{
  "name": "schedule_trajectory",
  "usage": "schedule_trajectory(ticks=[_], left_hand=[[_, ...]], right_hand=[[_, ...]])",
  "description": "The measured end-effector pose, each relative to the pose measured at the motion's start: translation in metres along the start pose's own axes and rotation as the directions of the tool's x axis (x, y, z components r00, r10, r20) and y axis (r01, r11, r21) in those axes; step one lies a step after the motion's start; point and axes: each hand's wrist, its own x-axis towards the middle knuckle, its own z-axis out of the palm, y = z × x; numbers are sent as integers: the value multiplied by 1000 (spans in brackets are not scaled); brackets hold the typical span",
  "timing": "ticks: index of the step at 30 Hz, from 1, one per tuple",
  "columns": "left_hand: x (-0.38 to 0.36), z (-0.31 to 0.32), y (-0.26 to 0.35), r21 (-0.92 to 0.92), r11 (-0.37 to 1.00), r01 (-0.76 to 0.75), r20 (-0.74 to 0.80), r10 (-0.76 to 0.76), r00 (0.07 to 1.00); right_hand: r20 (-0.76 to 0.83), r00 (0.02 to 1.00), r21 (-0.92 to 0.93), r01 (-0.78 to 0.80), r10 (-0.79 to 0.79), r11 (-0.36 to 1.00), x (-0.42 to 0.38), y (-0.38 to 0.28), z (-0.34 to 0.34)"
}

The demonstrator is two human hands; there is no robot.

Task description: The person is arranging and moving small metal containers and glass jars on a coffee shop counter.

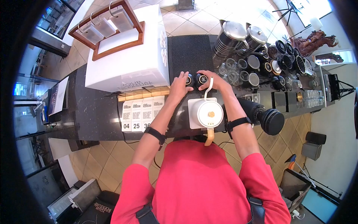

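On the front end of the black textured mat (190, 52), two small dark round items stand side by side. My left hand (179, 86) curls its fingers round the left dark item (189, 80). The right dark item (202, 79), with a pale mark on top, is gripped by my right hand (213, 79). Just in front of my hands sits a white gooseneck kettle (209, 114) on a pale square base (193, 119), its spout pointing toward the mat and its tan handle toward me. My fingers partly hide both dark items.
To the left are a white box (126, 71) with a wooden frame (143, 37) and numbered cards (137, 115). Metal canisters (233, 33), glasses (231, 74) and black drippers (285, 61) crowd the right. A black grinder (271, 121) lies beside my right forearm.
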Motion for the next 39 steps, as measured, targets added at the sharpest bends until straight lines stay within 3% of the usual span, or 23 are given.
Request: schedule_trajectory(ticks=[12,27,39], left_hand=[[10,12,-17,-62,995,-84,-93,78,993],[14,4,-19,-65,990,-123,-45,120,992],[14,0,-8,25,999,-48,33,47,998]], right_hand=[[10,1000,74,-5,5,997,-5,-6,-3],[-8,1000,-1,29,-29,1000,-4,-2,0],[27,1000,63,0,-2,998,-3,3,3]])
